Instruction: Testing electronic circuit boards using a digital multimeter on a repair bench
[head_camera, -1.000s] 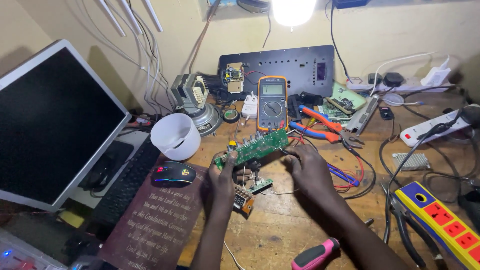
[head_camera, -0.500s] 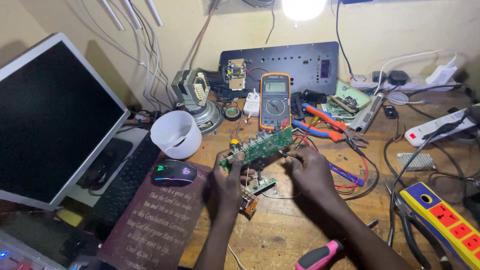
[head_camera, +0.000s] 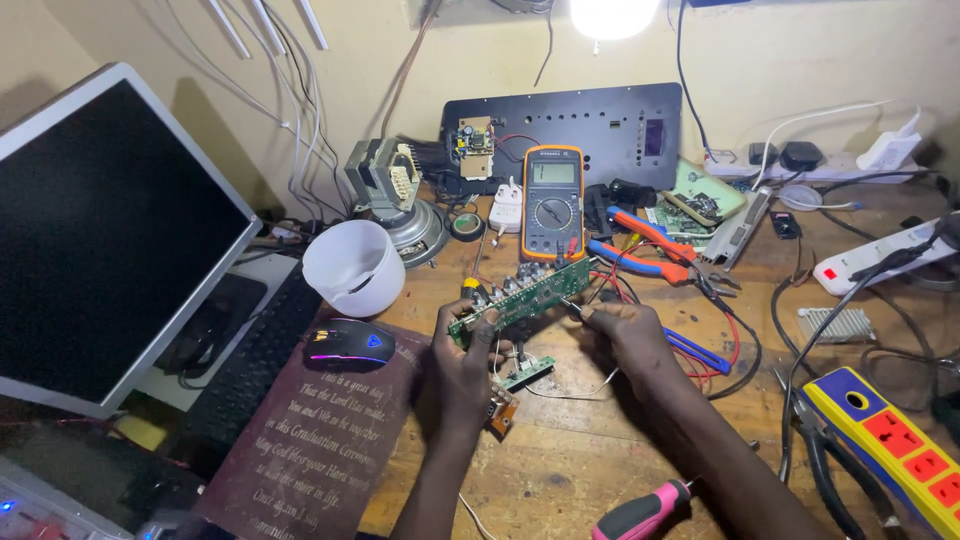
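Left hand (head_camera: 462, 365), right hand (head_camera: 628, 335) — grip long green circuit board (head_camera: 520, 298).

This is a small electronics repair workshop. A scuffed wooden table (head_camera: 620, 440) carries a digital multimeter (head_camera: 553, 200) at twelve o'clock, pliers (head_camera: 640, 245) and loose circuit boards (head_camera: 700, 200) at one o'clock, and power strips (head_camera: 895, 450) at three to four o'clock. A bare transformer (head_camera: 385, 185) stands at eleven o'clock, a monitor (head_camera: 100, 230) at nine. Tangled wires hang down the wall under a bare bulb (head_camera: 610, 15).
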